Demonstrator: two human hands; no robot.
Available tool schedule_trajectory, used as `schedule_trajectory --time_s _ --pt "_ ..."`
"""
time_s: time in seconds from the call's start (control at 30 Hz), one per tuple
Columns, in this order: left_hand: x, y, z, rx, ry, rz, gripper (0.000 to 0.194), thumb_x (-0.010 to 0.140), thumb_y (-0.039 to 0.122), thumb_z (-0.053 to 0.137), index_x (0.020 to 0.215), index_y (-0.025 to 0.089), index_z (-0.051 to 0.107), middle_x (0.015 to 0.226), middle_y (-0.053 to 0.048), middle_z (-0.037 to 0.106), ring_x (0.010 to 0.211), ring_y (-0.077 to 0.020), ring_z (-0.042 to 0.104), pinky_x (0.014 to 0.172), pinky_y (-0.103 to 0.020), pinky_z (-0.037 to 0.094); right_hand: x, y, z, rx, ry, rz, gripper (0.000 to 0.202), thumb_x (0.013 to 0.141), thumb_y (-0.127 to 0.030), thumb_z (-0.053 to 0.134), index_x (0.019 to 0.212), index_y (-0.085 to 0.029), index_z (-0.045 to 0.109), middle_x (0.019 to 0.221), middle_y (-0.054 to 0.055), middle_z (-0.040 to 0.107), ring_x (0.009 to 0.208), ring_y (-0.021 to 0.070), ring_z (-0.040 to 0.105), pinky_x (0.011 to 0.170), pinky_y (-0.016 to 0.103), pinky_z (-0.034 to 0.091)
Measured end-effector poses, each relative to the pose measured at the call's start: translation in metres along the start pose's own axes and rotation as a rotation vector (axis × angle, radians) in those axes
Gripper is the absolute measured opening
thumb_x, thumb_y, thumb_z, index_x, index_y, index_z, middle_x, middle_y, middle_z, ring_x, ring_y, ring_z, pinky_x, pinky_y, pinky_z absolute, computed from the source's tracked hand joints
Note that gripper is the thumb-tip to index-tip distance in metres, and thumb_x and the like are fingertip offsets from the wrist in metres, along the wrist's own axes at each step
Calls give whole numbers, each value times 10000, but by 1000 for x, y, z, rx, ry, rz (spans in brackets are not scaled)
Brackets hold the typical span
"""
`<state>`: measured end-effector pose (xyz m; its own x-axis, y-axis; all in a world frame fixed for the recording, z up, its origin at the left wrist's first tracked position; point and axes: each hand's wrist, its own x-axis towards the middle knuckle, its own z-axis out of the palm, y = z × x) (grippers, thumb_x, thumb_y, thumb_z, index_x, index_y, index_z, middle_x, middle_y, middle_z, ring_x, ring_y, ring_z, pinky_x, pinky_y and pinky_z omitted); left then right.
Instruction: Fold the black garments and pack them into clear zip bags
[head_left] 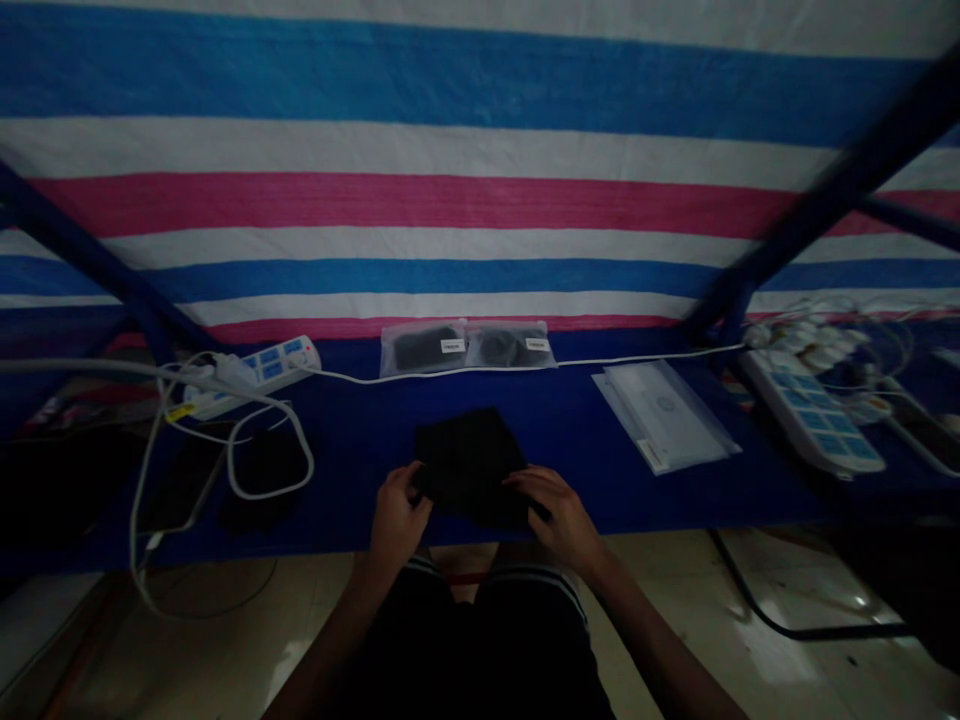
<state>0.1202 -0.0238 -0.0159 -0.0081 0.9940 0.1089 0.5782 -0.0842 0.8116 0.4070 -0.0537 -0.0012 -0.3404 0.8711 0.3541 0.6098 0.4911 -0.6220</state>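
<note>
- In the head view, we find the black cloth [472, 465] in the middle of the bench [577, 435], near its front edge and directly before the person's lap; we take that spot to be chosen for easy reach with both arms.
- We see the left hand [397, 505] curled nearly closed, thumb and fingers pinching the cloth's left edge.
- We see the right hand [566, 510] at the opposite edge, its fingers bent over the fabric in a loose pinch. Gripping both sides probably keeps the cloth spread and stops it turning. It is so dark that we cannot make out its folds, nor whether its near part is lifted off the surface.
- Beyond the cloth, we note two transparent bags with dark contents, the left bag [420, 350] and the right bag [506, 347], side by side at the back, likely put there to be out of the hands' way.
- A white cable [630, 358] runs just in front of them, apparently kept rearward for the same reason.
- Off to the right, we see flat transparent packets [667, 410] lying overlapped, well apart from the hands.
- Power strips sit towards both sides, the left strip [277, 362] and the right strip [817, 415], presumably so that cords stay off the middle.
</note>
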Motion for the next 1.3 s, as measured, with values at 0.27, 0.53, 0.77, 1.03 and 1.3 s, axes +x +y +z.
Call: schedule_trajectory --time_s 0.27,0.53,0.77,1.03,1.3 --pt "0 10 -2 -86 -44 -1 390 904 528 672 1084 184 706 994 -105 755 930 -267 745 865 -406 591 18 -9 9 -138 163 206 389 1089 -416 454 868 -211 699 803 80 752 769 238 726 719 325 533" --pt "2 10 -5 -137 -96 -8 337 906 522 676 1028 209 658 925 -70 763 913 -260 743 840 -381 575 41 -4 13 -183 218 343 461 1093 -520 383 870 -219 652 622 14 653 565 199 660 561 288 380" --pt "8 28 -8 -201 -48 -108 421 926 492 667 1239 222 585 688 29 696 682 -198 699 652 -274 497 45 -7 16 -48 297 462 393 1008 -558 531 833 -227 651 632 -8 664 570 172 662 593 269 408" --pt "4 25 -6 -153 18 27 409 971 389 617 1346 240 551 873 11 679 642 -132 620 633 -250 478 46 -3 18 -1 304 536 318 969 -533 567 999 -227 648 586 -35 647 517 176 636 567 276 423" --pt "8 23 -4 50 -10 131 363 1005 351 540 1296 235 725 911 -30 692 633 -137 559 668 -285 470 43 -5 21 -96 302 423 204 976 -326 503 1074 -231 654 599 -52 584 514 156 596 571 263 428"
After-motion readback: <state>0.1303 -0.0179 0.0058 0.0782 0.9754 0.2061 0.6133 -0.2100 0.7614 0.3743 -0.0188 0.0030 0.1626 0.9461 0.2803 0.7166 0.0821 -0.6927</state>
